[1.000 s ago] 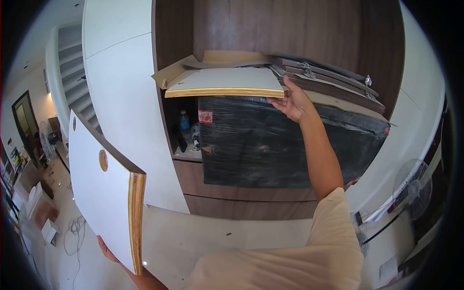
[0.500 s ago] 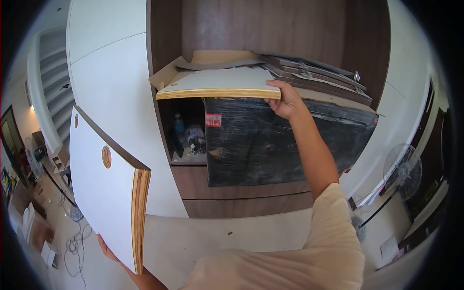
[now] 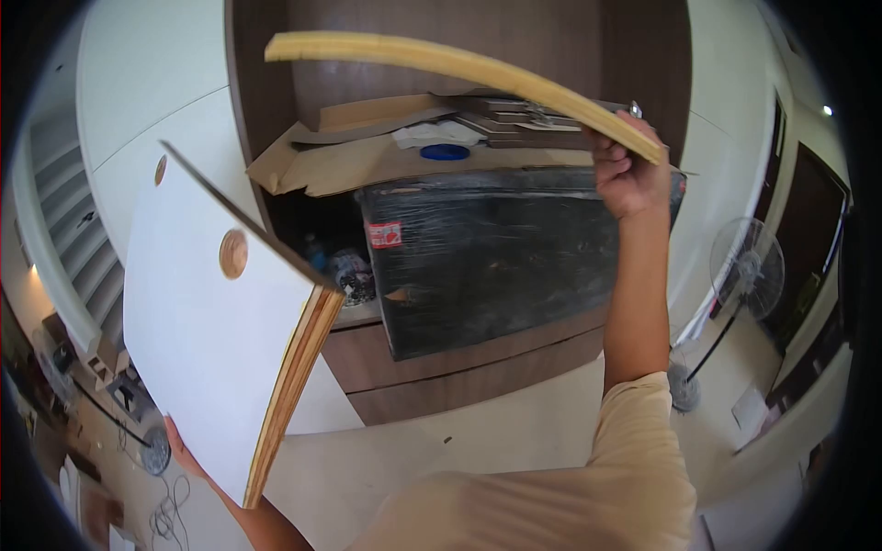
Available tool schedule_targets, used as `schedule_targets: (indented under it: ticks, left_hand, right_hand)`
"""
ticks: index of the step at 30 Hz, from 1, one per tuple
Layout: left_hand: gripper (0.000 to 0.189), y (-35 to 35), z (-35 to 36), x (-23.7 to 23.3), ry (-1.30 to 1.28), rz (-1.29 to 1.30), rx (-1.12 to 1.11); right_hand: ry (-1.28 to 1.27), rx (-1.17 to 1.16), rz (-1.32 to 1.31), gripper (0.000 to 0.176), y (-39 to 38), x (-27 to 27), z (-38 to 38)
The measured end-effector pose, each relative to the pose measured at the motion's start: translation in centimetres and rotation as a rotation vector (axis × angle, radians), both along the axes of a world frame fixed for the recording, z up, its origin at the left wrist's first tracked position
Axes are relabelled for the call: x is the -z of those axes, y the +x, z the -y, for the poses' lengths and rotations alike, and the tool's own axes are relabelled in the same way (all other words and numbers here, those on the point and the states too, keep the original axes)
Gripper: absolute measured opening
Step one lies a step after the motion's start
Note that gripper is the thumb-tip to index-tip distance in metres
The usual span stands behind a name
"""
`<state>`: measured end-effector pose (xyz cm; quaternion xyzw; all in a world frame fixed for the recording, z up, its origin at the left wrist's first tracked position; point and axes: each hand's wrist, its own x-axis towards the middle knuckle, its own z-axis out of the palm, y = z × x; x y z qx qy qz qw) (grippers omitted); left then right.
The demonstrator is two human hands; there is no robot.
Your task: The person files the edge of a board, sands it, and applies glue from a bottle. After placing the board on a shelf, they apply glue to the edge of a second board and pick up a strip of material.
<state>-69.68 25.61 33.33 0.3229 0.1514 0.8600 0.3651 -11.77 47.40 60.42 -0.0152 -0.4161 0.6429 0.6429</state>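
My right hand (image 3: 632, 170) grips the right end of a raised board (image 3: 459, 72), which shows mostly its pale wooden edge. At the left, my left hand (image 3: 186, 452) holds the lower part of a white panel (image 3: 207, 312) with two round brown recesses and a layered plywood edge. The panel stands tilted, and most of that hand's fingers are hidden behind it. Under the raised board, cardboard (image 3: 358, 167) lies on top of a large black wrapped item (image 3: 496, 257), with a blue round object (image 3: 445, 152) on it.
Dark brown panels with metal hinges (image 3: 524, 129) are stacked at the back of the cabinet recess. Wooden drawers (image 3: 478, 367) sit below the black item. A standing fan (image 3: 746, 262) is at the right, another at the left near cables (image 3: 170, 519) on the floor.
My right hand has lifted its board up off the cardboard, uncovering the blue object. The white panel in my left hand has swung rightward, and the view has shifted.
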Motion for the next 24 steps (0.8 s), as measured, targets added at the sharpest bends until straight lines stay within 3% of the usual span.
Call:
schedule_targets:
  ticks: [4, 7, 11, 13, 18, 24]
  left_hand:
    - [0.053, 0.8, -5.3, -6.0, -0.017, -0.094, 0.129]
    - [0.052, 3.3, -9.8, -12.0, -0.075, -0.187, 0.161]
    - [0.044, 4.5, -18.8, -18.7, -0.176, -0.300, 0.290]
    - [0.037, 7.3, -22.2, -21.4, -0.152, -0.340, 0.199]
    - [0.045, 8.4, -33.2, -23.2, -0.230, -0.374, 0.182]
    - [0.043, 7.9, -40.4, -22.1, -0.261, -0.383, 0.187]
  right_hand:
    - [0.089, -0.098, -0.104, 0.050, 4.4, -0.1, 4.5]
    - [0.114, -0.009, -0.122, 0.052, 7.7, 0.5, 7.4]
    - [0.194, 0.237, -0.038, 0.034, 10.1, 1.6, 12.7]
    - [0.177, 0.249, -0.008, 0.031, 12.5, 2.5, 14.9]
    - [-0.001, 0.620, -0.063, 0.033, 16.5, 5.0, 22.4]
    - [-0.050, 1.189, -0.041, 0.016, 17.4, 7.3, 29.5]
